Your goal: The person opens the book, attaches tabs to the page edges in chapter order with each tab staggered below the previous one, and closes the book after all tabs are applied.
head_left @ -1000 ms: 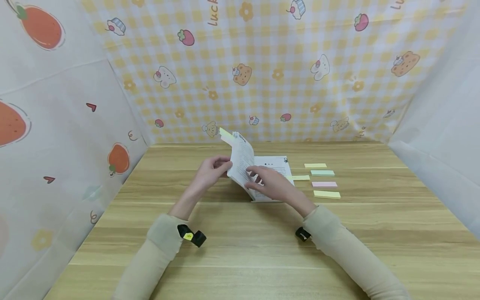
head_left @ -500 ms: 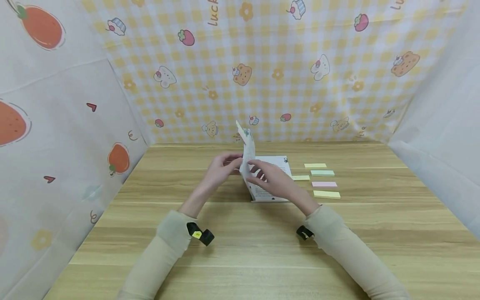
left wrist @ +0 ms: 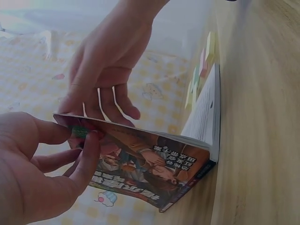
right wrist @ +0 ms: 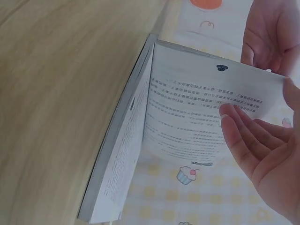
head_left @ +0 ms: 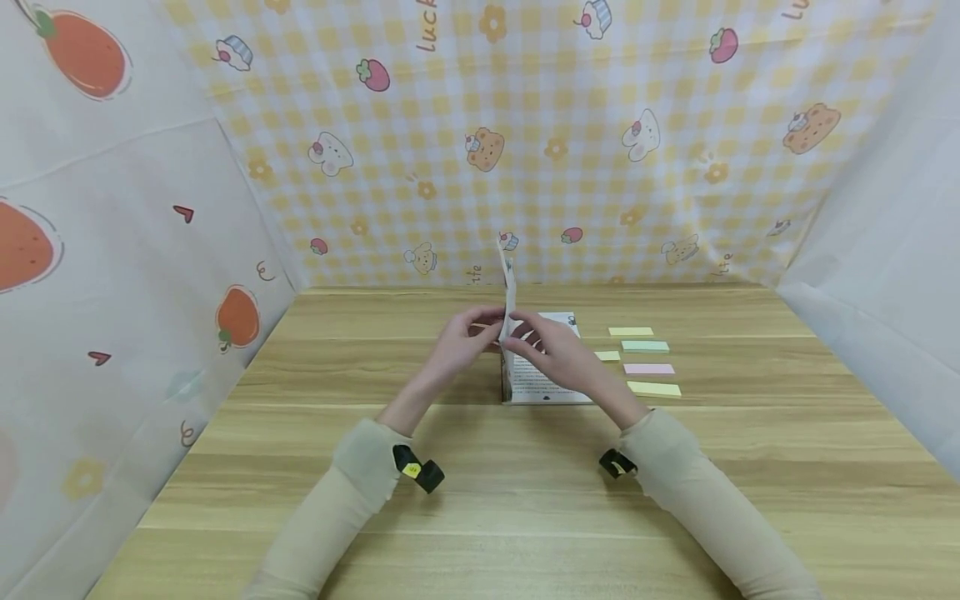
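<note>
Wooden desk (head_left: 480, 500), walled in by cartoon-print cloth (head_left: 525, 125) of yellow checks. At mid-desk, a paperback book (head_left: 536, 383), lying on its back cover with the front cover and first pages lifted almost upright. Left hand (head_left: 467, 340) pinching the raised cover's free edge between thumb and fingers, illustrated cover (left wrist: 150, 166) facing the left wrist camera. Right hand (head_left: 558, 357) on the other side, fingers straight and relaxed against the printed page (right wrist: 201, 112), gripping nothing. Just right of the book, flat on the desk, sticky-note strips (head_left: 647, 360) in yellow, green and pink. Beige sleeves (head_left: 697, 500) on both arms, dark bands at the wrists.
</note>
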